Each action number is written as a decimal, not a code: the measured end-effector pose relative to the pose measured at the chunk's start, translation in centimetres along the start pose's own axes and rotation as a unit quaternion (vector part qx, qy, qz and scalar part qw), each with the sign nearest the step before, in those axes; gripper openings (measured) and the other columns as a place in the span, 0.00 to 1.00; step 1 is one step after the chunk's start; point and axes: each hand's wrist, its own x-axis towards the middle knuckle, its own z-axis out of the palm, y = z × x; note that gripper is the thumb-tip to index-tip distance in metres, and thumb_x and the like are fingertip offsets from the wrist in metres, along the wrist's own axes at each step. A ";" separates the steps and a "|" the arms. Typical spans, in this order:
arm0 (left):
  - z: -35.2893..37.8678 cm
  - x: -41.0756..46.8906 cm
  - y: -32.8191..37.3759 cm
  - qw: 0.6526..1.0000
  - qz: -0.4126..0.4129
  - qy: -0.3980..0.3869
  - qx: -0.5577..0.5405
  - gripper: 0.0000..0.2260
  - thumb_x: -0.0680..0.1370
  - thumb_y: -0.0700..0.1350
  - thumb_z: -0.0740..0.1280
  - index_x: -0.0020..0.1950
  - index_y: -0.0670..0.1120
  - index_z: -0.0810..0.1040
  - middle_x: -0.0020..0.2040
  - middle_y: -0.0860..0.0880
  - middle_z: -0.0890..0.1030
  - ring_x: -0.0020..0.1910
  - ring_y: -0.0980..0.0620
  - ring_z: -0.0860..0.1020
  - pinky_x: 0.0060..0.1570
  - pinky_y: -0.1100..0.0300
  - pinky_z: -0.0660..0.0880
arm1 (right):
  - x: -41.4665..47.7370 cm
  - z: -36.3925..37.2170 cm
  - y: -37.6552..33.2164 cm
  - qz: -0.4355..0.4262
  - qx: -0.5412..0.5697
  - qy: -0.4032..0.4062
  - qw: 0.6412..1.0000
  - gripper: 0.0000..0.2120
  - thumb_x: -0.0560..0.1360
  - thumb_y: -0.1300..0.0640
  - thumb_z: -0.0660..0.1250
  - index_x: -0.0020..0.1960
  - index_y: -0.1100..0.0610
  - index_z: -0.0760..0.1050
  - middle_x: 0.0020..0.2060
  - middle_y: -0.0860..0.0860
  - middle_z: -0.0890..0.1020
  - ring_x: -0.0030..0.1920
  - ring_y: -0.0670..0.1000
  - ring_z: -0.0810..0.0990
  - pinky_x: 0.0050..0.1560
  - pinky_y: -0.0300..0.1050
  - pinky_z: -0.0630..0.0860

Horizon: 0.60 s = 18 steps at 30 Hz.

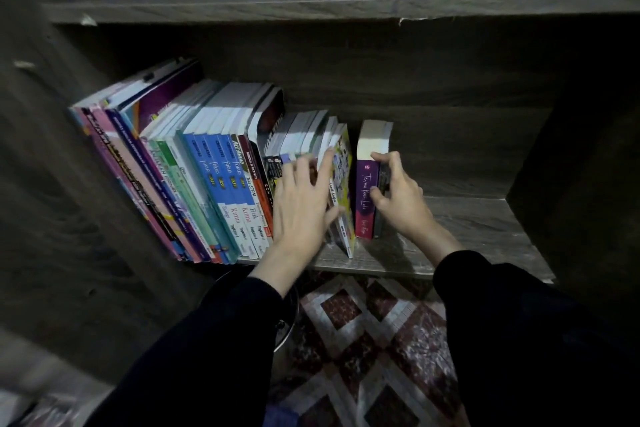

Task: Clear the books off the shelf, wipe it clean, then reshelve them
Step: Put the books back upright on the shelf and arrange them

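A patterned rug point(363, 340) lies by a round metal pot point(288, 324).

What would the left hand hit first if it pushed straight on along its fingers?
The small books left of the yellow book: the left hand points into the shelf at them, fingertips seemingly touching their spines, though depth is unclear.

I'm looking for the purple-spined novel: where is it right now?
In the head view, the purple-spined novel stands right of centre on the shelf, just right of the leaning yellow book, gripped by the right hand.
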 end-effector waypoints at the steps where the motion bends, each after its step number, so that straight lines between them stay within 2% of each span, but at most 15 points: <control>1: 0.7 -0.4 -0.1 1.000 0.000 -0.029 0.001 0.50 0.67 0.59 0.73 0.78 0.46 0.45 0.73 0.37 0.61 0.71 0.39 0.63 0.68 0.46 0.64 | 0.0 0.0 0.1 0.001 0.001 0.000 1.000 0.22 0.77 0.62 0.64 0.66 0.47 0.61 0.65 0.46 0.74 0.44 0.45 0.74 0.58 0.49 0.71; 2: 1.5 -0.6 -0.2 0.998 -0.010 -0.061 0.003 0.56 0.67 0.62 0.72 0.76 0.47 0.34 0.77 0.37 0.48 0.76 0.39 0.47 0.74 0.43 0.47 | 0.1 0.0 0.1 0.002 0.001 -0.001 1.000 0.22 0.77 0.62 0.64 0.65 0.47 0.60 0.64 0.46 0.74 0.45 0.45 0.73 0.61 0.54 0.71; 3: 2.2 -0.6 -0.3 0.997 -0.021 -0.077 0.006 0.59 0.66 0.64 0.71 0.73 0.48 0.25 0.77 0.39 0.39 0.75 0.41 0.36 0.72 0.42 0.35 | 0.1 0.1 0.2 0.001 -0.001 -0.002 1.000 0.23 0.77 0.62 0.64 0.65 0.46 0.60 0.63 0.46 0.74 0.45 0.44 0.73 0.62 0.57 0.71; 5: 3.2 -0.2 -0.4 0.997 -0.040 -0.070 0.006 0.62 0.64 0.66 0.71 0.69 0.49 0.20 0.75 0.42 0.33 0.73 0.43 0.31 0.67 0.42 0.28 | 0.1 0.2 0.4 -0.012 -0.008 -0.001 1.000 0.25 0.76 0.62 0.65 0.67 0.45 0.59 0.64 0.46 0.74 0.44 0.44 0.72 0.61 0.59 0.71; 7: 3.7 0.2 -0.1 0.996 -0.059 -0.059 -0.011 0.60 0.66 0.65 0.71 0.70 0.50 0.23 0.75 0.43 0.35 0.74 0.43 0.33 0.67 0.42 0.28 | 0.2 0.5 0.7 -0.032 -0.015 -0.012 0.999 0.31 0.75 0.61 0.66 0.71 0.43 0.56 0.69 0.48 0.70 0.46 0.44 0.74 0.61 0.59 0.72; 8: 4.1 0.5 0.0 0.996 -0.070 -0.053 -0.016 0.58 0.66 0.64 0.71 0.71 0.50 0.24 0.76 0.42 0.37 0.74 0.43 0.35 0.68 0.41 0.30 | 0.2 0.8 1.0 -0.040 -0.022 -0.029 0.999 0.37 0.74 0.59 0.68 0.73 0.39 0.51 0.73 0.50 0.65 0.53 0.46 0.77 0.64 0.60 0.70; 9: 4.5 0.8 0.2 0.995 -0.083 -0.049 -0.012 0.58 0.67 0.64 0.71 0.71 0.49 0.26 0.77 0.42 0.40 0.74 0.43 0.35 0.68 0.41 0.31 | 0.1 1.4 1.5 -0.048 -0.034 -0.047 0.997 0.44 0.73 0.56 0.70 0.74 0.35 0.44 0.76 0.52 0.58 0.64 0.51 0.73 0.68 0.63 0.66; 10: 4.8 1.1 0.3 0.994 -0.095 -0.048 -0.003 0.58 0.66 0.63 0.72 0.72 0.48 0.27 0.78 0.40 0.43 0.74 0.42 0.35 0.68 0.40 0.32 | 0.0 2.1 2.0 -0.058 -0.047 -0.060 0.995 0.50 0.72 0.54 0.72 0.73 0.32 0.36 0.78 0.52 0.51 0.72 0.55 0.64 0.70 0.65 0.61; 11: 5.1 1.3 0.5 0.994 -0.104 -0.045 0.007 0.59 0.65 0.64 0.73 0.73 0.47 0.29 0.78 0.40 0.45 0.73 0.42 0.36 0.68 0.39 0.33 | -0.2 3.0 2.7 -0.066 -0.053 -0.064 0.994 0.56 0.70 0.54 0.74 0.71 0.32 0.30 0.78 0.52 0.46 0.76 0.56 0.56 0.72 0.65 0.59; 13: 5.7 1.3 0.4 0.994 -0.105 -0.030 0.030 0.61 0.62 0.66 0.73 0.74 0.46 0.31 0.77 0.39 0.46 0.74 0.40 0.38 0.68 0.38 0.37 | -0.6 4.9 4.1 -0.063 -0.053 -0.053 0.995 0.63 0.68 0.56 0.76 0.68 0.34 0.22 0.78 0.50 0.44 0.77 0.53 0.52 0.73 0.60 0.60; 15: 6.2 1.1 -0.4 0.995 -0.084 -0.007 0.048 0.62 0.61 0.69 0.71 0.75 0.45 0.33 0.75 0.42 0.45 0.75 0.41 0.42 0.68 0.38 0.39 | -1.1 6.4 5.2 -0.040 -0.054 -0.027 0.997 0.63 0.68 0.56 0.77 0.70 0.38 0.22 0.78 0.50 0.44 0.77 0.53 0.54 0.72 0.57 0.62; 18: 6.5 0.7 -2.0 0.997 -0.035 0.038 0.051 0.59 0.61 0.71 0.70 0.77 0.43 0.43 0.75 0.44 0.50 0.74 0.43 0.49 0.72 0.41 0.45 | -0.8 7.3 6.2 -0.010 -0.053 0.013 0.998 0.57 0.68 0.52 0.76 0.73 0.43 0.31 0.78 0.49 0.47 0.76 0.53 0.55 0.72 0.59 0.62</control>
